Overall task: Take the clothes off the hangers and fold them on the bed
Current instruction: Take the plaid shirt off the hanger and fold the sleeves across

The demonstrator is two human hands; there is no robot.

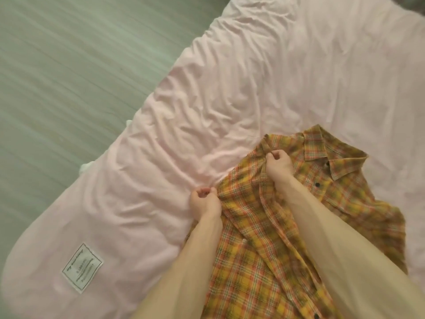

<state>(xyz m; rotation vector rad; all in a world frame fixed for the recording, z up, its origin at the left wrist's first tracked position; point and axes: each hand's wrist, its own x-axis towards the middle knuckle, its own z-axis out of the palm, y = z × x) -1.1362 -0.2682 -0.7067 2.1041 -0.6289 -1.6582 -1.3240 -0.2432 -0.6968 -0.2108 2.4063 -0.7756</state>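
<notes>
A yellow and orange plaid shirt (259, 238) with dark buttons lies on the pink bed cover (230, 88), its collar toward the far right. My left hand (204, 200) pinches the shirt's left edge near the cover. Farther up, near the shoulder beside the collar, my right hand (279, 164) pinches a fold of the fabric. Both forearms reach in from the bottom of the view and hide part of the shirt. No hanger is in view.
A white sewn label (82, 268) sits on the cover's near left corner. The bed's edge runs diagonally from lower left to the top, with grey-green floor (69, 77) beyond it. Wrinkled cover stretches left of and behind the shirt.
</notes>
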